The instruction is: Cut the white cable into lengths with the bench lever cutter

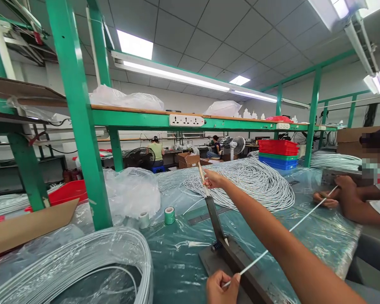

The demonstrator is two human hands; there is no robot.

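Left hand (221, 289) low in view, thumb and finger pinching a white cable (256, 261). Cable runs taut up and to the right, across the lever cutter (219, 232), behind the right forearm as seen here, to a co-worker's hands (327, 199) at the table's right side. Right hand (213, 179) closed around the pale handle (202, 172) of the cutter; lever raised, tilted. Whether cable touches blade is hard to judge from this angle.

Cutter sits on a green worktable (174, 257) sheeted in clear plastic. Cable coil (138, 257) near left; larger cable heap (256, 185) beyond the lever. Green tape roll (169, 215) and whitish roll (143, 220) side by side, left of cutter. Stacked crates (278, 148), red over green and blue, behind the heap.
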